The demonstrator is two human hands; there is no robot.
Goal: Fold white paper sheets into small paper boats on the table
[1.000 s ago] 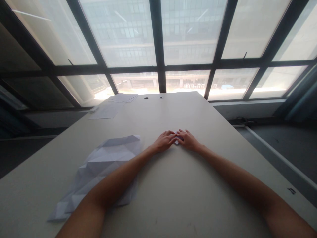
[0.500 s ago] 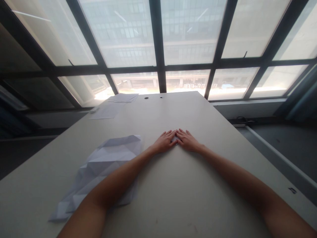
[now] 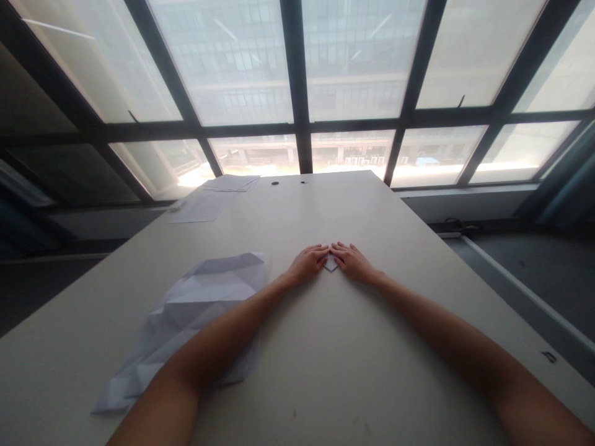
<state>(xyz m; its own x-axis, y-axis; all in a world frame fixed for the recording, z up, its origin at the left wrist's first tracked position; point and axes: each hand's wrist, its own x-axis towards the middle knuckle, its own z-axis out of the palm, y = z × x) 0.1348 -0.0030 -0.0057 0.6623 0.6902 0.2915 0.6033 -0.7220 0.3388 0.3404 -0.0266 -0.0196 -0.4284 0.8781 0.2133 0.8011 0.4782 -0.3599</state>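
Both bare forearms are reaching forward across a pale table (image 3: 325, 210), and the left hand (image 3: 307, 263) and right hand (image 3: 353, 262) are lying palm down, meeting near the middle of it. Between them, one small folded white paper piece (image 3: 331, 264) is sitting on the tabletop, with its point facing the wearer and most of its upper part hidden by the fingertips (image 3: 325, 248), so its folds are hard to make out. The fingers of both hands are stretched out almost flat and lying fairly close together, not pinching anything, and they are touching the paper from either side; how hard they are pressing cannot be told. To the left, one large creased white sheet (image 3: 186, 322) is lying open, its lower part partly hidden behind the left forearm (image 3: 218, 337). Near the far end, a small stack of paper (image 3: 231, 183) and one loose sheet (image 3: 199, 209) are lying on the table, and two dark round holes (image 3: 275, 183) are showing beside them. A small dark mark (image 3: 548, 356) is sitting near the right edge, too small to read, and the signs on the building beyond the window (image 3: 297, 68) are blurring out of reach
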